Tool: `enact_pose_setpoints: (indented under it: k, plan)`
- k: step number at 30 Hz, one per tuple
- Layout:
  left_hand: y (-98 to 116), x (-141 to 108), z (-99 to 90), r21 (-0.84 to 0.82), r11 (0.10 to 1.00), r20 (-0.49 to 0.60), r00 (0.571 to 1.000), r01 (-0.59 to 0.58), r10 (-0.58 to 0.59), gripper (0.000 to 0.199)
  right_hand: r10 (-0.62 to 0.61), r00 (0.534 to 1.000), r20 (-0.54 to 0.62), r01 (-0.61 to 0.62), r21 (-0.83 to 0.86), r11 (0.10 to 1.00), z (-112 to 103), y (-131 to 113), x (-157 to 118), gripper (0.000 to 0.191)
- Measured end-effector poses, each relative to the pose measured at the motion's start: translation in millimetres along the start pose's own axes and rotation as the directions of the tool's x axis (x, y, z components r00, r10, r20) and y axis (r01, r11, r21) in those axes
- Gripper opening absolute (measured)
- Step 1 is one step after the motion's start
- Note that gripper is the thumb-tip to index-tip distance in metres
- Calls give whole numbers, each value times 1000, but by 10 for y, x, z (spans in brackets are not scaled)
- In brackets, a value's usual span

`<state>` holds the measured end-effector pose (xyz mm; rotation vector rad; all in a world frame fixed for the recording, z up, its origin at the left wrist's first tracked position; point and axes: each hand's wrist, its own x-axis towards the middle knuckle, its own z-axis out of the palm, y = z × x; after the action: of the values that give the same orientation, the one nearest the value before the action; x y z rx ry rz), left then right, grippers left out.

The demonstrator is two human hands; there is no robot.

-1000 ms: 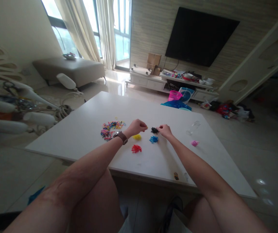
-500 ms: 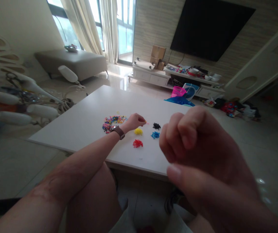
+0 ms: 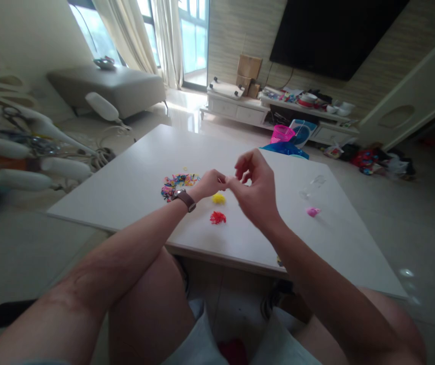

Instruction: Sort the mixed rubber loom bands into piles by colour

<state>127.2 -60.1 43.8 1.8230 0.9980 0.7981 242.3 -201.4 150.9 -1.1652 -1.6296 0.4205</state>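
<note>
My left hand (image 3: 212, 183), with a brown-strapped watch on the wrist, is pinched above the white table (image 3: 134, 182); what its fingertips hold is too small to make out. My right hand (image 3: 255, 190) meets it there, thumb stretched to the left fingertips, other fingers loosely curled and apart from the thumb. Under the hands are a pile of small yellow bands (image 3: 218, 199) and, nearer me, a pile of red bands (image 3: 218, 218). Left of them spreads a heap of mixed coloured bands (image 3: 181, 180). The black and blue piles are hidden behind my right hand.
On the table's right lie a pink item (image 3: 313, 212) and a clear plastic object (image 3: 312, 186). A small dark and yellow thing (image 3: 280, 261) shows at the front edge, beside my right forearm. Beyond the table stands a pink basket (image 3: 282, 134). A white lamp-like fixture (image 3: 65, 170) is at left.
My right hand has moved from close to the camera, forward and left, to my left fingertips. It now covers the black and blue piles. The table's right side has come into view.
</note>
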Motion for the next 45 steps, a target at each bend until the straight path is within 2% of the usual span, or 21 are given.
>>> enact_pose_setpoints:
  k: [2, 4, 6, 8, 14, 17, 19, 22, 31, 37, 45]
  plan:
    - [-37, 5, -5, 88, 996, 5, 1000, -6, 6, 10, 96, 991, -88, -101, -51, 994, 98, 634, 176, 13]
    - [-94, 12, -9, 115, 993, 9, 1000, 21, -22, 10, 234, 966, -106, -242, -61, 968, 198, 1183, 200, 11]
    - [-170, 26, -9, 108, 994, 32, 999, 28, -32, 9, 316, 948, -41, -317, -18, 948, 325, 1537, 105, 16]
    - [-254, 50, -4, 100, 995, 54, 998, 22, -28, 8, 321, 947, 17, -322, 65, 945, 462, 1710, -35, 22]
    - [-447, 99, 28, 65, 996, 94, 993, 66, -72, 7, 293, 951, -104, -269, 197, 943, 723, 1921, -281, 22]
    - [-505, 95, 36, 54, 995, 125, 988, 80, -86, 15, 273, 949, -157, -233, 230, 945, 806, 2035, -360, 21]
    - [-538, 95, 32, 61, 995, 140, 986, 79, -87, 19, 264, 944, -197, -221, 213, 952, 855, 2082, -416, 19]
    - [-576, 109, 16, 102, 994, 143, 988, 36, -50, 15, 234, 943, -238, -202, 151, 968, 900, 2104, -469, 15]
    - [-650, 137, 2, 146, 989, 112, 993, 6, -22, 11, 225, 953, -203, -228, 6, 974, 921, 2108, -455, 11]
    - [-690, 170, 1, 181, 983, 107, 994, 15, -35, 13, 196, 956, -216, -214, -61, 975, 963, 2167, -451, 9]
    - [-633, 124, -98, 277, 959, 116, 989, 57, -92, 17, 185, 960, -210, -219, -149, 964, 999, 2233, -450, 6]
